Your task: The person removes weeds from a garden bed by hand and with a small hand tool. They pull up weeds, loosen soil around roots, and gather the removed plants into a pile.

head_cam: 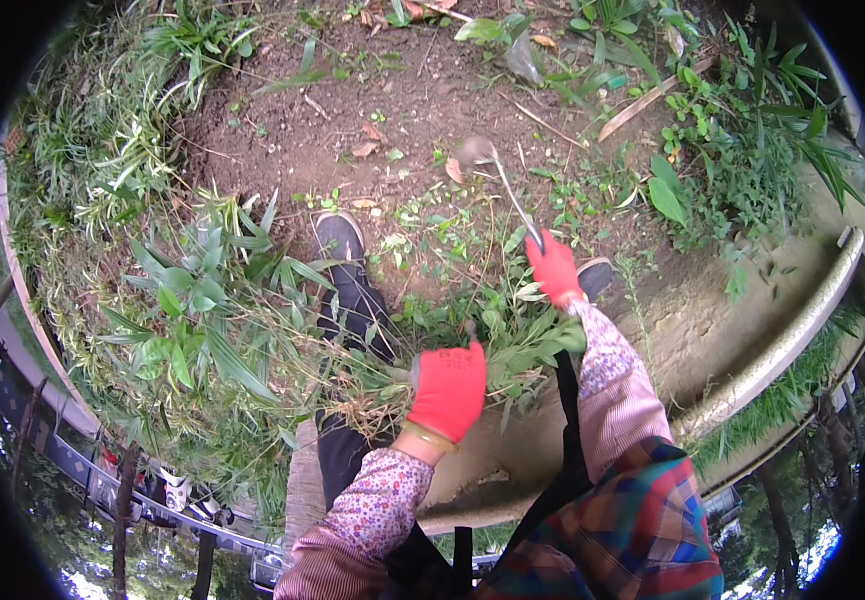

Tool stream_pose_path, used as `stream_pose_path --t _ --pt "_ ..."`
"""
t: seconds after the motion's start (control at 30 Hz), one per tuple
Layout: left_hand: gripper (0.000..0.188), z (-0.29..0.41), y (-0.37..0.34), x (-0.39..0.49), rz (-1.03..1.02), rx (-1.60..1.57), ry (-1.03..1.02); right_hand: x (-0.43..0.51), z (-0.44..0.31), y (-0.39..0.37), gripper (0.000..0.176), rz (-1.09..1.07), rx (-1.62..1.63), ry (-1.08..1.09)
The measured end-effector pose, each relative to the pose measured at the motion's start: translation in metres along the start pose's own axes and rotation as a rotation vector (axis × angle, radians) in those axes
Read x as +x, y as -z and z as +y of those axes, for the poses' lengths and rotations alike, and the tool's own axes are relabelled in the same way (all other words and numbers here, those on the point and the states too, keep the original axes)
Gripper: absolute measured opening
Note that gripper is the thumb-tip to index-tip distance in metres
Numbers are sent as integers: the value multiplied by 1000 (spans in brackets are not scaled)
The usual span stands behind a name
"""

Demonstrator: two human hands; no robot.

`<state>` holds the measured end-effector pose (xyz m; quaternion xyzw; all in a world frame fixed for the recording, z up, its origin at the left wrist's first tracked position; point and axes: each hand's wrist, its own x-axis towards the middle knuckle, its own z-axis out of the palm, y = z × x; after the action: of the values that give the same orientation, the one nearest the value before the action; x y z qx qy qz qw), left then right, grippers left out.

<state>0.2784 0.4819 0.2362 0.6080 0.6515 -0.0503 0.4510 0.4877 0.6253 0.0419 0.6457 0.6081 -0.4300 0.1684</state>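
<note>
In a red glove, my left hand grips a thick bundle of pulled weeds, with green leaves to its right and dry stems and roots trailing left. My right hand, gloved in red too, is closed around the dark handle of a small hand hoe. The thin metal shank points up and away from me. Its blurred blade is just over the bare soil, beside a dry brown leaf. Small green weeds grow between my shoes and the blade.
Dense striped-leaf plants cover the left side. To the right runs a pale concrete kerb with a raised curved edge. A flat wooden strip and clear plastic scrap lie on the far soil. My left shoe stands on the earth.
</note>
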Motion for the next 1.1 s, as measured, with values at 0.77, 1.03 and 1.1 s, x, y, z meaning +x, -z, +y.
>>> stream_pose_path --t 0.77,1.03,1.1 --pt "29 -22 33 27 68 -93 26 175 -219 13 40 586 353 3" --pt "37 -17 33 30 -117 -111 1 58 -133 -72 40 -47 -85 236" --pt "35 -18 30 29 -154 -84 -6 40 -118 -56 41 -43 -50 216"
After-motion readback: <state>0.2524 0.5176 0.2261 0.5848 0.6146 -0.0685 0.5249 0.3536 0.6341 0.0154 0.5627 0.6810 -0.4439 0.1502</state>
